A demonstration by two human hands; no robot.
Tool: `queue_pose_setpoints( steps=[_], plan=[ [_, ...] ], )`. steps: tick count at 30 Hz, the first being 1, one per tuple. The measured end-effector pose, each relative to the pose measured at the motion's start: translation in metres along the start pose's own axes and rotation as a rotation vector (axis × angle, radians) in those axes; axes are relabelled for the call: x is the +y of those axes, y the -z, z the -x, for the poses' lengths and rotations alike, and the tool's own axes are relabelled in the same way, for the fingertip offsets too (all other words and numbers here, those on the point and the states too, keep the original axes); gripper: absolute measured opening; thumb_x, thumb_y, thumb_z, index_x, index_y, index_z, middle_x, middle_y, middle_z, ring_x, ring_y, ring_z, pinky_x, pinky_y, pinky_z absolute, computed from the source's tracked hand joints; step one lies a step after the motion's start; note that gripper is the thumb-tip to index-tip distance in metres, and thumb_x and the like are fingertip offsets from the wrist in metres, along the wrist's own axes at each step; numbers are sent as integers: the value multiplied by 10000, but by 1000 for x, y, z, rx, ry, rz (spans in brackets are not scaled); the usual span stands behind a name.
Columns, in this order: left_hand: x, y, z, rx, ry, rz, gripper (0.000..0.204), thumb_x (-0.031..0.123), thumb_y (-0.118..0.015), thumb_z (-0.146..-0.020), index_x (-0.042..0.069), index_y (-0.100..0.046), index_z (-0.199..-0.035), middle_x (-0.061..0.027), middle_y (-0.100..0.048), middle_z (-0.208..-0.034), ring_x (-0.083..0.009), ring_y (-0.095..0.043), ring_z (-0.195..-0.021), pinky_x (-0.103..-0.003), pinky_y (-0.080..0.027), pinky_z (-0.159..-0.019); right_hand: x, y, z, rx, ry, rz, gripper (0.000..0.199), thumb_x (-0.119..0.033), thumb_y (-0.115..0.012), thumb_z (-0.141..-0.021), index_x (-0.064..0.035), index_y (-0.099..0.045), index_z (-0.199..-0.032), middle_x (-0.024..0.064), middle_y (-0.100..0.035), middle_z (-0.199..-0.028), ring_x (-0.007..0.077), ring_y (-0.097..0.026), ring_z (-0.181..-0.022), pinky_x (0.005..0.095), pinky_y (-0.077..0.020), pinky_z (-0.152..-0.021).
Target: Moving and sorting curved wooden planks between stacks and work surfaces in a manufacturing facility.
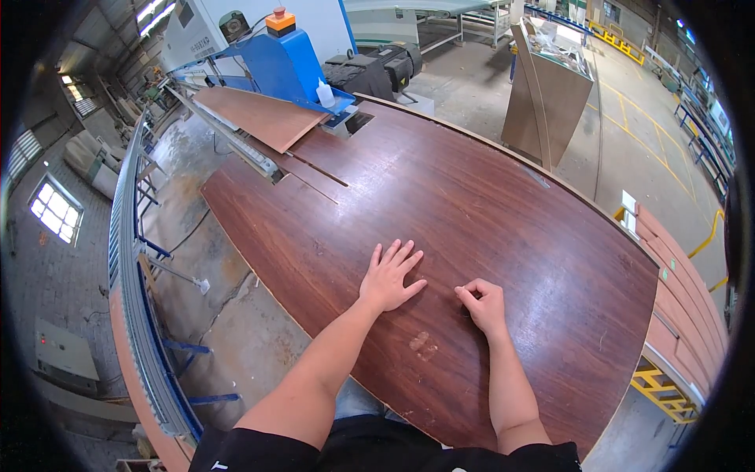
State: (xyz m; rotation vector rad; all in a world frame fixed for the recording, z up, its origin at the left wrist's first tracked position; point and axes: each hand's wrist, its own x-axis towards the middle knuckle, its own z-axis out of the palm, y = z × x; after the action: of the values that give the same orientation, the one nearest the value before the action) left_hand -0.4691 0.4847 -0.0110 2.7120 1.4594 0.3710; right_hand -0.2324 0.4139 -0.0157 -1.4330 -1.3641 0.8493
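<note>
A wide, dark reddish-brown wood-grain board (pixel 330 236) spreads in front of me like a tabletop. My left hand (pixel 389 277) lies flat on it near the middle, fingers spread, nothing in its grasp. To the right, my right hand (pixel 481 305) rests on the same surface with its fingers curled and pressed together at the tips. Whatever those fingertips hold, if anything, is too small or hidden to make out. Pale scuff marks (pixel 423 346) show on the board between my forearms.
Beyond the board stands a blue and white machine (pixel 275 67) with an orange-based red button (pixel 280 21) and a white squeeze bottle (pixel 325 94). A brown panel (pixel 263 116) lies along its rail. Left runs a roller conveyor (pixel 130 275); right, stacked panels (pixel 680 291) and a bin (pixel 546 102).
</note>
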Motion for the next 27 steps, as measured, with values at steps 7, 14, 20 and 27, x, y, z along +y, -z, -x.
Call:
queue_pose_setpoints(
  steps=[7,14,20,27],
  plan=[
    [0,1,0,-9,6,-3,640,540,-532,-901,216,-421,-1441,-61,-326,-1538,-287,-265,-1428,-521,-146,-1175,-3,0,1,1,10,6,229,-203,-746,-802,4,-676,-733,87,-668,-661,141,-611,-604,294,-463,-578],
    [0,0,0,-12,7,-4,646,545,-529,-900,216,-418,-1445,-58,-322,-1541,-284,-261,-1429,-520,-146,-1175,2,0,1,-1,-6,-27,225,-195,-742,-801,7,-676,-731,87,-669,-657,139,-609,-598,291,-461,-572],
    [0,1,0,-16,10,-2,645,542,-530,-899,214,-419,-1444,-62,-322,-1539,-284,-257,-1431,-517,-146,-1177,1,-1,0,9,14,-25,226,-196,-742,-801,9,-676,-731,87,-664,-646,136,-600,-587,290,-455,-568],
    [-1,1,0,-8,3,-7,644,537,-535,-898,208,-423,-1440,-64,-327,-1536,-287,-262,-1428,-519,-149,-1175,2,-2,0,8,-4,-41,226,-195,-743,-802,9,-676,-733,76,-660,-640,125,-587,-581,287,-448,-559]
  ],
)
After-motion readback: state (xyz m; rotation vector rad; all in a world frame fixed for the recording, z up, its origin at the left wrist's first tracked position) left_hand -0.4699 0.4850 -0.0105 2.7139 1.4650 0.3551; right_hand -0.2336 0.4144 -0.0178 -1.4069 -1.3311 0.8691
